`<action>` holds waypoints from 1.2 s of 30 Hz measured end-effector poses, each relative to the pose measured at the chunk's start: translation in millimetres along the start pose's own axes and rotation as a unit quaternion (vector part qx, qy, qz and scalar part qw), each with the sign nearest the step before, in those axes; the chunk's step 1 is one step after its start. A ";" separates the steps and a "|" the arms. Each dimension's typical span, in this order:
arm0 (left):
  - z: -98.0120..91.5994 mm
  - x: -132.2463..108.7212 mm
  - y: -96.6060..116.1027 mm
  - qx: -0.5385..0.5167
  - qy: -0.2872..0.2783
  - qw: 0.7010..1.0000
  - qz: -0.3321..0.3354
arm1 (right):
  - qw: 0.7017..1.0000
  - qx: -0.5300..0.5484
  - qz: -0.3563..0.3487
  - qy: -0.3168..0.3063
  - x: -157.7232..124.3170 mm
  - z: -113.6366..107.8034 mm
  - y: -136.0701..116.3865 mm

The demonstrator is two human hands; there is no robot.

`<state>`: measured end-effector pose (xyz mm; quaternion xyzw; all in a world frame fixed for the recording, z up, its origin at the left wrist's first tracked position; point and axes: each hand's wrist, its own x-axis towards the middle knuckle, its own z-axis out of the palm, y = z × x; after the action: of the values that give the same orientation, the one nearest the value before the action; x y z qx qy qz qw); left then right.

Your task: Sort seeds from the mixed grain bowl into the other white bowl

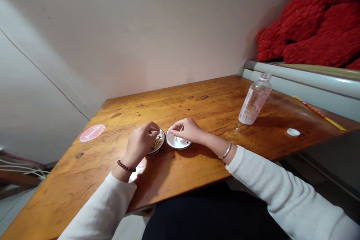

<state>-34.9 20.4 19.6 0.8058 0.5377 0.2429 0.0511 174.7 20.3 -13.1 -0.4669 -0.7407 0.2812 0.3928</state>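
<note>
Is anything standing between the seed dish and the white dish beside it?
Nothing visible does. The seed dish and the white dish sit side by side on the wooden table, almost rim to rim. The left hand is over the seed dish, and the right hand reaches above the white dish.

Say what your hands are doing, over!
Left hand pinching a pale bit over the full dish. Right hand over the other dish, few bits in it. Bottle off to the right.
</note>
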 end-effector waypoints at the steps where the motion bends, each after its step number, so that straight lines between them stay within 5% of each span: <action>1: -0.1 -0.1 1.6 -0.007 -0.008 1.000 0.004 | 1.000 0.000 0.000 0.000 0.0 -0.1 -0.2; 8: 3.4 -4.3 9.9 -0.062 -0.029 0.995 0.079 | 1.000 0.011 -0.024 -0.014 -0.3 0.7 0.5; 36: 5.9 -3.7 7.9 -0.073 -0.008 0.991 0.112 | 1.000 -0.007 -0.029 -0.005 -0.9 0.9 0.1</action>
<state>-26.7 14.9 15.8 0.8571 0.4241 0.2793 0.0863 174.3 19.5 -13.9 -0.4464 -0.7579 0.2668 0.3939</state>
